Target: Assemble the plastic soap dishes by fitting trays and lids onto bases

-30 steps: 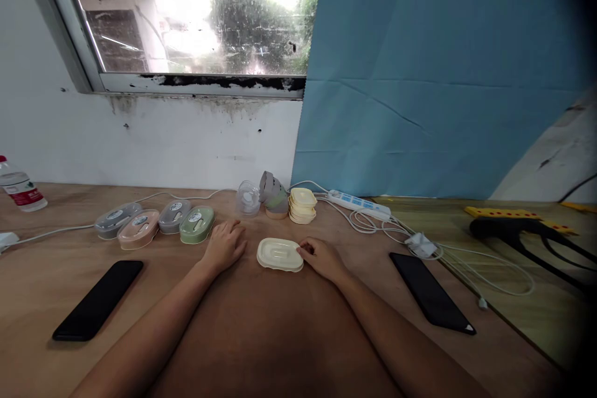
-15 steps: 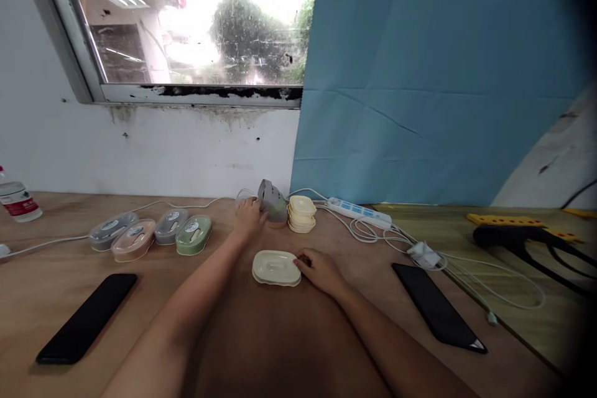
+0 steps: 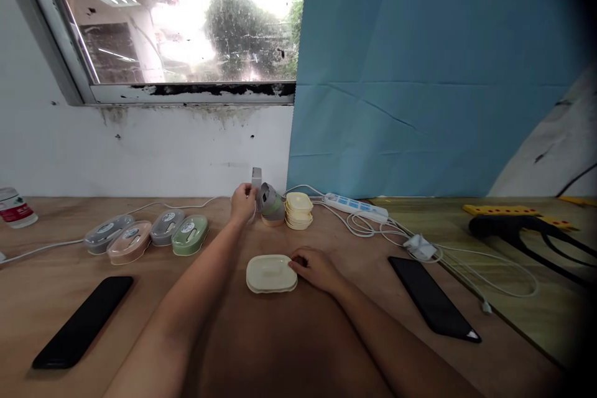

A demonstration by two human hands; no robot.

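My left hand (image 3: 243, 204) is closed at the back of the table and pinches an upright grey plastic piece (image 3: 256, 176). Just right of it leans a group of nested grey and green plastic pieces (image 3: 270, 199), above a peach-coloured one. Close to me lies a cream lidded plastic box (image 3: 272, 272), flat on the wood. My right hand (image 3: 313, 267) grips that box at its right edge, thumb on the rim and fingers curled. A stack of small cream containers (image 3: 299, 210) stands farther back.
On the left sit several oval lidded boxes, among them a green one (image 3: 190, 235) and a peach one (image 3: 130, 242). A black phone-like slab (image 3: 84, 322) lies nearer, another dark slab (image 3: 433, 298) on the right. Behind are a power strip (image 3: 357, 207) and white cables.
My left hand has lifted a grey piece up and away from the leaning group, which now stands more upright. My right hand stays at the cream box. The view has shifted slightly.
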